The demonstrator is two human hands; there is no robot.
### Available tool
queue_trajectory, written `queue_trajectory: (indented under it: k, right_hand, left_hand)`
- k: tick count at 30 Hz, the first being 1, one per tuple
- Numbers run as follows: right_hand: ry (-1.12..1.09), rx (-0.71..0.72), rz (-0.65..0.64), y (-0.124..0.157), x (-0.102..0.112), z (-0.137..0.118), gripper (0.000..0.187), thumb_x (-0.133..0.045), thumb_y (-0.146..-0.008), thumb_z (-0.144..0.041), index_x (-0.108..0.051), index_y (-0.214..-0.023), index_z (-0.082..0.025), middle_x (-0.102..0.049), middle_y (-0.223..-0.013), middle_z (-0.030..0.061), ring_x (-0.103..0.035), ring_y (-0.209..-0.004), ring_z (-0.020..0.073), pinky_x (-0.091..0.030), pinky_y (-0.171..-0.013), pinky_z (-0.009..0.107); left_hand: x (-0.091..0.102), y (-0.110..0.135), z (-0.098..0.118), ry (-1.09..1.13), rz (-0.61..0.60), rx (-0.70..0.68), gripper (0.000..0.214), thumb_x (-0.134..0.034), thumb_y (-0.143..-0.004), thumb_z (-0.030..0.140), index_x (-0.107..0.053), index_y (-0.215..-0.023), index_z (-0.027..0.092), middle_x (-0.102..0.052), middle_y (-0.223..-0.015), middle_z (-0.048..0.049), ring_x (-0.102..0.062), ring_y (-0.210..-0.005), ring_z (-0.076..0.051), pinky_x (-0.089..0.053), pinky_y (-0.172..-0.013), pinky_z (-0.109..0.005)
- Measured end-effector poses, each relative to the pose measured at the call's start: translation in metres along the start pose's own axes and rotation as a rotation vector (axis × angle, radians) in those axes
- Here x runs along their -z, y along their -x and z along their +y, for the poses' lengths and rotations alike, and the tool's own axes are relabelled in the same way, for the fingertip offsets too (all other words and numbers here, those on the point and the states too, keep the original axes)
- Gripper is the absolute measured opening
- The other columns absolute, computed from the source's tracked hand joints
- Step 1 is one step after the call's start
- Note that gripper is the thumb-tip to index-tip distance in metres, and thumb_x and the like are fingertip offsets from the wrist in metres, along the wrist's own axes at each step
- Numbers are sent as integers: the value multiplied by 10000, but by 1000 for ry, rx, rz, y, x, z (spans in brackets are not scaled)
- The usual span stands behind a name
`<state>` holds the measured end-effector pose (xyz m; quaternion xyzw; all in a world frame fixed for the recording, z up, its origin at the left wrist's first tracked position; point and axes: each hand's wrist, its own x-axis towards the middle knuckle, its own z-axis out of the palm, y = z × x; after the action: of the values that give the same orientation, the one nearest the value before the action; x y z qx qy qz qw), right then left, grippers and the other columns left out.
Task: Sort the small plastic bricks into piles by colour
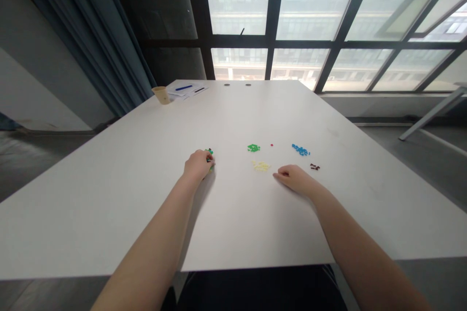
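Observation:
My left hand (198,164) is curled down over a small mixed heap of tiny pieces (209,151); green and dark ones peek out around its fingers. Whatever lies between those fingertips is hidden. On the table to the right of centre rests my right hand (295,178), its fingers folded and the tips close together. Nothing shows plainly between them. Just left of its fingertips lie pale yellow pieces (261,166). Beyond these sit a cluster of green pieces (253,147) and a single red piece (272,145). Blue pieces (300,149) and a few dark brown pieces (314,167) lie farther right.
The white table (233,223) spreads wide around both arms. A tan cup (161,95) stands at the far left edge, beside papers (187,90) with a blue pen (183,88) on them. Two round grey discs (248,85) are set near the far edge, below large windows.

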<state>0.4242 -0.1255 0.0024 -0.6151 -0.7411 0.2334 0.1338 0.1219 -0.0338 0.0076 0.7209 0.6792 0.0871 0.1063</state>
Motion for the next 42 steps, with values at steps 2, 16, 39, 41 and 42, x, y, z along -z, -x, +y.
queue_trajectory:
  k: [2, 16, 39, 41, 42]
  right_hand:
    - [1, 5, 1, 0, 0, 0, 351, -373, -779, -420, -279, -541, -179, -303, -517, -32, -260, -502, 85, -175, -488, 244]
    - [7, 14, 16, 0, -1, 1, 356, -375, -774, -420, -284, -527, -181, -303, -507, -30, -258, -495, 87, -178, -484, 245]
    - [20, 14, 13, 1, -1, -2, 363, -390, -777, -414, -293, -521, -176, -321, -508, -34, -289, -502, 85, -195, -490, 238]
    - [15, 19, 28, 2, -1, -2, 364, -397, -778, -409, -290, -520, -176, -312, -503, -37, -281, -499, 83, -194, -490, 237]
    - [9, 23, 41, 2, -1, -3, 363, -400, -780, -403, -287, -519, -177, -304, -501, -40, -276, -497, 83, -193, -490, 237]
  left_hand:
    - [0, 0, 0, 0, -15, 6, 146, -577, -688, 285, -659, -781, 207, -654, -841, -69, -608, -779, -214, -444, -641, -276]
    - [-3, -1, 1, 112, 94, -121, 139, -485, -733, 238, -609, -713, 177, -636, -764, -89, -579, -710, -205, -415, -646, -296]
    - [1, 56, 80, 1458, -464, -410, 276, -746, -562, 190, -552, -753, 148, -646, -665, 2, -590, -612, -87, -476, -633, -222]
    - [0, 56, 80, 1447, -454, -424, 270, -743, -568, 190, -555, -756, 148, -642, -667, 3, -585, -608, -84, -474, -627, -218]
    - [-1, 56, 80, 1439, -448, -427, 269, -743, -569, 193, -555, -757, 149, -640, -668, 3, -583, -607, -84, -474, -626, -220]
